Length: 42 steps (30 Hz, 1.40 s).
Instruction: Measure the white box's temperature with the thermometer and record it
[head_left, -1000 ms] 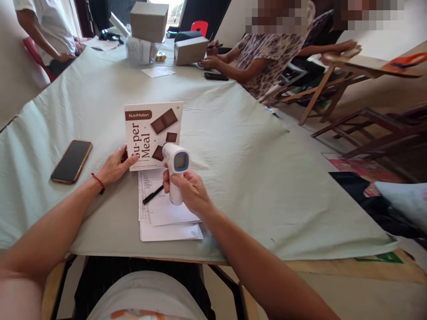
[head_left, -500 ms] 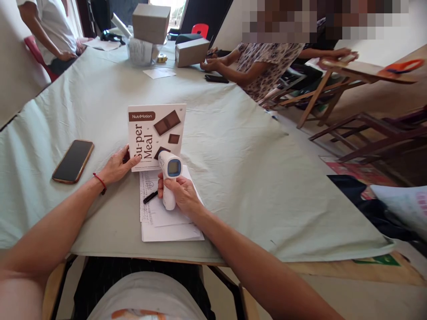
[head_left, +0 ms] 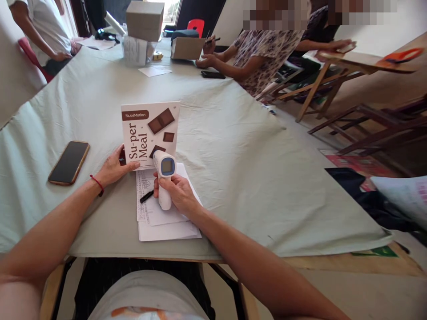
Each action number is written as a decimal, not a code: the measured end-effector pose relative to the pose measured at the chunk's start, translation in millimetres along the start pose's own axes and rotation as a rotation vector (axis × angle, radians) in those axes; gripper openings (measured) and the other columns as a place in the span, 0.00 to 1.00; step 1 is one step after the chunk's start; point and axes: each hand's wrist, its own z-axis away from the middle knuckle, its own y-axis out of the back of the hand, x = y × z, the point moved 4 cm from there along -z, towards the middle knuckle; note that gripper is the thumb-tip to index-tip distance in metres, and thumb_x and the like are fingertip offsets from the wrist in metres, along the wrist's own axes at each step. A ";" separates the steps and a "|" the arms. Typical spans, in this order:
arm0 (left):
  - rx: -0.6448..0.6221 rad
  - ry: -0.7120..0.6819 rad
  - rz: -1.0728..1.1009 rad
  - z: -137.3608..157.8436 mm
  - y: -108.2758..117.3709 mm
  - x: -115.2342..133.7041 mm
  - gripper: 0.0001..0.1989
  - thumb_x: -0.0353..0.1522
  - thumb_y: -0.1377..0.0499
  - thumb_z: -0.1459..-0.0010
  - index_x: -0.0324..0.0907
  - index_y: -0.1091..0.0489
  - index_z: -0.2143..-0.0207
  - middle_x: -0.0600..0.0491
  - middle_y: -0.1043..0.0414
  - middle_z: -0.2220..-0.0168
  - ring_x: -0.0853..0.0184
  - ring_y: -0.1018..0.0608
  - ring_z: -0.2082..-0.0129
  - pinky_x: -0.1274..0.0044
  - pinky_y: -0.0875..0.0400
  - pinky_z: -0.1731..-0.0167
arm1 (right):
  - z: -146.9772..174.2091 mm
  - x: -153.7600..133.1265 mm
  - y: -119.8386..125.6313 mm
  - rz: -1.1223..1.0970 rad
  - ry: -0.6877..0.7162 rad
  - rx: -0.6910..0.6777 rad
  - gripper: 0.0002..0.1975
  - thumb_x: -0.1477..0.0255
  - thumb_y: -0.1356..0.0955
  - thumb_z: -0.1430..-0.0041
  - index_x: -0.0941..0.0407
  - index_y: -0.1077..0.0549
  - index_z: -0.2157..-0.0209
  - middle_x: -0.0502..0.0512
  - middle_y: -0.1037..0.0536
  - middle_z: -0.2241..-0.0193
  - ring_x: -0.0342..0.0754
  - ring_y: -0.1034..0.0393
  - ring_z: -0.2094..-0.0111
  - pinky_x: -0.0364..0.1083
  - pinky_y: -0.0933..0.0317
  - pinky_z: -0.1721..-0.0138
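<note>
My left hand [head_left: 116, 168] grips the lower left edge of a white box [head_left: 150, 129], printed "NutriMotion Su-per Meal" with chocolate pieces. The box stands upright, its front facing me. In my right hand [head_left: 178, 190] is a white infrared thermometer [head_left: 164, 195], its blue-rimmed screen turned toward me and its head close in front of the box's lower right part. Below them lie sheets of paper [head_left: 167, 231] with writing, and a black pen [head_left: 147, 196] rests on top. A smartphone [head_left: 69, 162] lies left of my left hand.
A pale green cloth [head_left: 250, 191] covers the table. At the far end are a cardboard box [head_left: 145, 20] on a clear bin [head_left: 133, 51], another carton [head_left: 187, 48], papers and a yellow tape measure [head_left: 157, 55]. People sit at left and right; wooden chairs [head_left: 370, 124] stand at right.
The view has shifted slightly, so most things appear a little further left. My hands keep their holds on the box and thermometer. A person at the far right side has raised a pen.
</note>
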 end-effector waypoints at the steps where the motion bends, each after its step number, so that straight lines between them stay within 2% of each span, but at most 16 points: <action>1: 0.017 0.019 0.014 0.1 -1.0 1.2 0.34 0.48 0.30 0.53 0.40 0.34 0.50 0.43 0.23 0.49 0.52 0.21 0.50 0.62 0.24 0.51 | 0.2 -0.5 -0.4 -0.010 -0.001 -0.005 0.23 0.53 0.24 0.57 0.56 0.30 0.69 0.49 0.27 0.78 0.42 0.35 0.80 0.44 0.42 0.76; 4: 0.061 0.063 0.054 0.0 -3.6 3.4 0.36 0.46 0.28 0.57 0.40 0.36 0.51 0.44 0.23 0.51 0.53 0.21 0.51 0.62 0.24 0.52 | 0.4 -1.5 -0.4 -0.042 0.002 -0.020 0.25 0.51 0.23 0.58 0.56 0.30 0.69 0.49 0.27 0.78 0.42 0.34 0.79 0.44 0.40 0.76; 9: 0.000 0.058 0.141 -1.5 -6.4 2.4 0.39 0.46 0.25 0.61 0.40 0.36 0.50 0.42 0.24 0.48 0.51 0.21 0.48 0.63 0.24 0.51 | 1.9 -0.5 2.6 -0.016 0.001 -0.029 0.29 0.47 0.23 0.59 0.56 0.30 0.69 0.49 0.28 0.78 0.43 0.33 0.80 0.44 0.40 0.78; 11: 0.014 0.057 0.128 -1.3 -5.6 1.3 0.40 0.46 0.24 0.61 0.40 0.36 0.50 0.42 0.25 0.47 0.51 0.22 0.47 0.64 0.24 0.51 | 2.7 -0.3 2.4 -0.047 -0.017 -0.036 0.30 0.47 0.22 0.59 0.57 0.30 0.67 0.49 0.28 0.77 0.43 0.33 0.80 0.44 0.41 0.78; 14: 0.055 0.059 0.107 0.2 -6.1 0.9 0.42 0.47 0.24 0.61 0.40 0.37 0.49 0.41 0.25 0.47 0.51 0.22 0.47 0.64 0.23 0.52 | 3.6 -2.2 0.4 -0.128 -0.041 -0.043 0.31 0.48 0.21 0.61 0.56 0.30 0.66 0.48 0.28 0.76 0.44 0.31 0.79 0.43 0.40 0.79; 19: 0.062 0.071 0.201 1.1 -8.5 0.0 0.43 0.46 0.24 0.61 0.40 0.38 0.48 0.40 0.24 0.47 0.51 0.20 0.49 0.61 0.22 0.51 | 4.7 -7.2 -1.1 -0.161 -0.051 -0.051 0.29 0.53 0.21 0.61 0.57 0.30 0.66 0.46 0.28 0.78 0.43 0.32 0.81 0.43 0.40 0.79; 28: 0.233 -0.055 0.013 -10.6 29.8 -16.3 0.47 0.43 0.25 0.60 0.41 0.42 0.41 0.40 0.29 0.43 0.51 0.23 0.44 0.61 0.25 0.45 | 3.3 -7.5 10.2 -0.167 -0.046 0.018 0.26 0.55 0.22 0.61 0.56 0.31 0.66 0.46 0.28 0.79 0.43 0.34 0.82 0.43 0.42 0.80; 34: 0.240 -0.094 -0.107 -21.8 33.6 -27.3 0.40 0.39 0.28 0.56 0.41 0.40 0.43 0.42 0.31 0.45 0.52 0.26 0.43 0.59 0.28 0.43 | 4.4 -9.5 11.8 -0.150 -0.045 0.045 0.27 0.54 0.23 0.61 0.56 0.31 0.66 0.47 0.29 0.79 0.43 0.34 0.82 0.44 0.43 0.80; 35: 0.299 -0.100 -0.155 -20.8 34.6 -25.5 0.39 0.38 0.27 0.57 0.41 0.39 0.45 0.43 0.32 0.46 0.52 0.27 0.43 0.58 0.28 0.44 | 4.3 -10.0 11.7 -0.148 -0.045 0.041 0.27 0.53 0.22 0.61 0.56 0.31 0.66 0.46 0.29 0.79 0.43 0.34 0.82 0.44 0.43 0.80; 37: 0.511 -0.141 -0.297 -12.1 38.0 -15.1 0.36 0.35 0.27 0.60 0.42 0.39 0.50 0.44 0.34 0.48 0.52 0.28 0.46 0.57 0.28 0.45 | 3.8 -11.0 11.6 -0.148 -0.045 0.040 0.28 0.53 0.22 0.62 0.56 0.31 0.67 0.46 0.29 0.79 0.43 0.34 0.81 0.44 0.42 0.80; 39: 0.698 -0.230 -0.437 3.2 36.2 3.1 0.29 0.34 0.28 0.57 0.44 0.40 0.56 0.45 0.36 0.52 0.55 0.29 0.50 0.58 0.27 0.49 | 2.9 -11.6 11.5 -0.143 -0.048 0.052 0.28 0.53 0.22 0.62 0.56 0.31 0.67 0.47 0.29 0.79 0.43 0.34 0.81 0.44 0.42 0.80; 40: 0.714 -0.295 -0.484 10.7 31.0 13.0 0.24 0.35 0.31 0.52 0.45 0.41 0.60 0.47 0.37 0.55 0.57 0.29 0.53 0.60 0.27 0.52 | 2.5 -11.5 11.4 -0.140 -0.053 0.061 0.28 0.52 0.21 0.63 0.56 0.31 0.68 0.47 0.29 0.79 0.43 0.34 0.81 0.44 0.42 0.80; 41: 0.662 -0.365 -0.511 16.8 22.8 21.9 0.18 0.35 0.34 0.47 0.45 0.42 0.62 0.48 0.37 0.58 0.58 0.29 0.56 0.62 0.27 0.54 | 2.2 -11.2 11.0 -0.135 -0.060 0.069 0.28 0.52 0.21 0.63 0.56 0.32 0.69 0.47 0.29 0.79 0.43 0.34 0.81 0.43 0.42 0.80; 42: 0.540 -0.442 -0.524 21.4 11.5 29.1 0.14 0.36 0.37 0.42 0.45 0.41 0.63 0.50 0.36 0.61 0.60 0.28 0.58 0.63 0.27 0.55 | 2.3 -11.0 10.5 -0.129 -0.067 0.077 0.28 0.52 0.21 0.64 0.56 0.32 0.69 0.47 0.29 0.79 0.43 0.34 0.82 0.43 0.42 0.80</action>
